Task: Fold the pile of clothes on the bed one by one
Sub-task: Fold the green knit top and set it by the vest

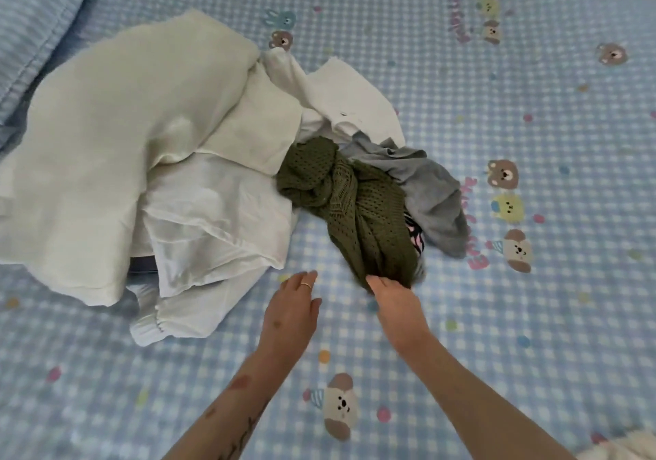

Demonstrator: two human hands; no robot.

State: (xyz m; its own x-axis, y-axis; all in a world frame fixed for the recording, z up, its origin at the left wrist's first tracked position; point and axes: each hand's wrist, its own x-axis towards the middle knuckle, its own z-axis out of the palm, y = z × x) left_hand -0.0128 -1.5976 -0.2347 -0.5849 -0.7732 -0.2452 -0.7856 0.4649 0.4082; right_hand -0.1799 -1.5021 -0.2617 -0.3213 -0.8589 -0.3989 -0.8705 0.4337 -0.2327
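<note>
Olive knit top [358, 204] lies at the right end of the clothes pile [149, 147], and beside its near hem the left hand [293, 312] hovers palm down, fingers straight and spread, holding nothing. Right of that, the right hand [395, 305] pinches the knit's near edge, its fingertips hidden under the cloth. Beyond the knit a grey garment [431, 189] covers most of a pink-striped piece, all on a blue checked bedsheet [514, 317] printed with bears.

We see two bare forearms with no sleeves. Our left hand [293, 312] wears a thin gold ring on one finger, and dark tattoo linework runs along that forearm. Our right hand [397, 303] wears no jewellery.
</note>
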